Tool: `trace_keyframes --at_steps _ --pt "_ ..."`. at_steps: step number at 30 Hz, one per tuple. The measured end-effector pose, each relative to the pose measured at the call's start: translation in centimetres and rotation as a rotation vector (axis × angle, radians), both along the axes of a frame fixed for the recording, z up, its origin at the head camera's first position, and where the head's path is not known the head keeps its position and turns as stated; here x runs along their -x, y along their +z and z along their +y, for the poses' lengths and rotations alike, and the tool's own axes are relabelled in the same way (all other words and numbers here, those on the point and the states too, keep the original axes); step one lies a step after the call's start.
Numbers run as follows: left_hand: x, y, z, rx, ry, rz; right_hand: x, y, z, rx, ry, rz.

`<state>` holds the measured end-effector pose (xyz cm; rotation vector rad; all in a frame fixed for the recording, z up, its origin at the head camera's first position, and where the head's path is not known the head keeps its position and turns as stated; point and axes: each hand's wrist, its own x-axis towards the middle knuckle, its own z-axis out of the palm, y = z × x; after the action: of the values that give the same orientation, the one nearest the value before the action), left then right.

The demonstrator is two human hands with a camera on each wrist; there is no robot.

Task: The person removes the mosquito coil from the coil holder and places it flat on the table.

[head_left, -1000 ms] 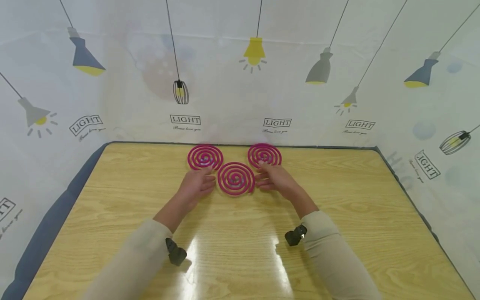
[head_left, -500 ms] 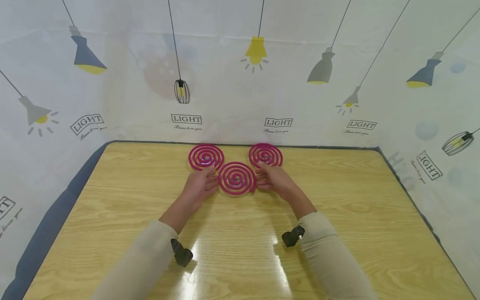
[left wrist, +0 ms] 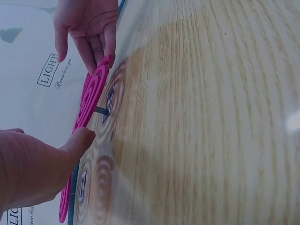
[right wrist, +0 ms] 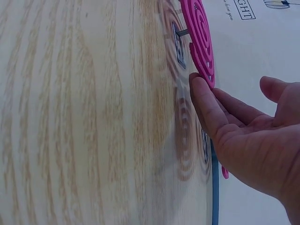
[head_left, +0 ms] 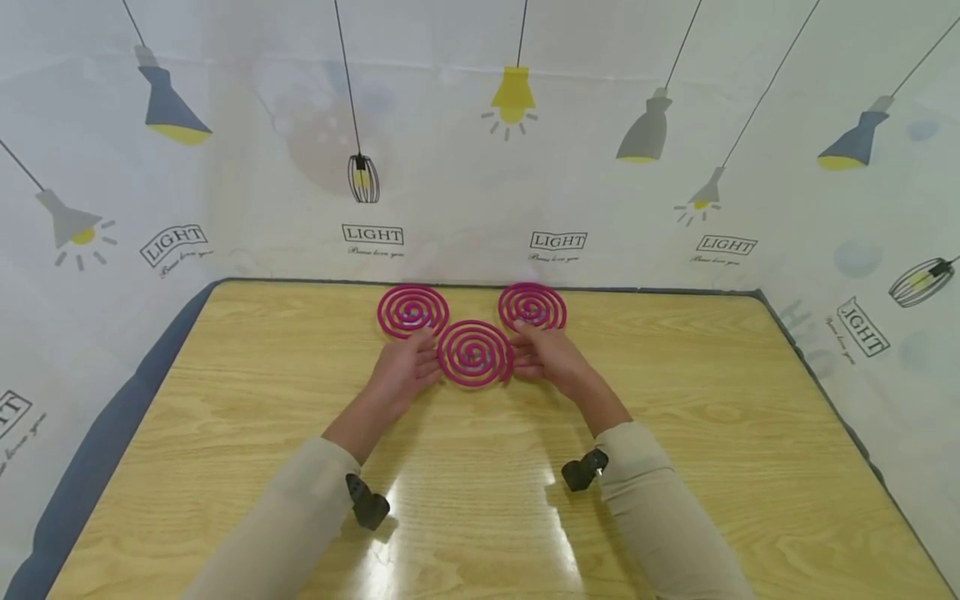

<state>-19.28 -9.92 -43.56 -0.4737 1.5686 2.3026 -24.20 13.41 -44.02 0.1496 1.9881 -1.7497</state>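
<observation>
Three magenta mosquito coils lie level above the table on small metal stands: a front coil (head_left: 475,354), a back left coil (head_left: 412,312) and a back right coil (head_left: 532,307). My left hand (head_left: 402,371) is at the front coil's left edge, its fingers fairly straight; whether they touch it is hard to tell. Opposite, my right hand (head_left: 553,360) has extended fingers (right wrist: 208,101) at the coil's right edge, apparently touching. In the left wrist view a metal stand (left wrist: 104,111) shows beneath the front coil. Part of my left fingers is hidden there.
The wood-grain table (head_left: 262,400) is glossy and reflects the coils. A white backdrop (head_left: 450,183) printed with lamps stands right behind the back coils. Dark blue trim (head_left: 123,442) runs along the table's edge. Each sleeve carries a small black camera (head_left: 367,502).
My left hand has moved right, closing in on the front coil's left edge. The right hand has stayed almost still at the other edge. The coils keep their arrangement.
</observation>
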Motion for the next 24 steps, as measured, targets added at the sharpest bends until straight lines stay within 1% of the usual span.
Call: trace_keyframes --at_steps 4,11,17,24 --pt "0.01 0.21 0.16 0.004 -0.009 -0.007 0.02 -0.01 0.06 -0.002 0.002 -0.003" --pt "0.17 0.22 0.25 0.019 -0.012 -0.022 -0.22 0.19 0.06 0.007 0.001 0.004" --pt "0.16 0.31 0.21 0.032 -0.019 -0.020 -0.18 0.35 -0.10 0.013 -0.014 -0.013" --pt "0.11 0.50 0.20 0.044 -0.025 -0.018 -0.25 0.60 -0.07 0.008 -0.019 -0.006"
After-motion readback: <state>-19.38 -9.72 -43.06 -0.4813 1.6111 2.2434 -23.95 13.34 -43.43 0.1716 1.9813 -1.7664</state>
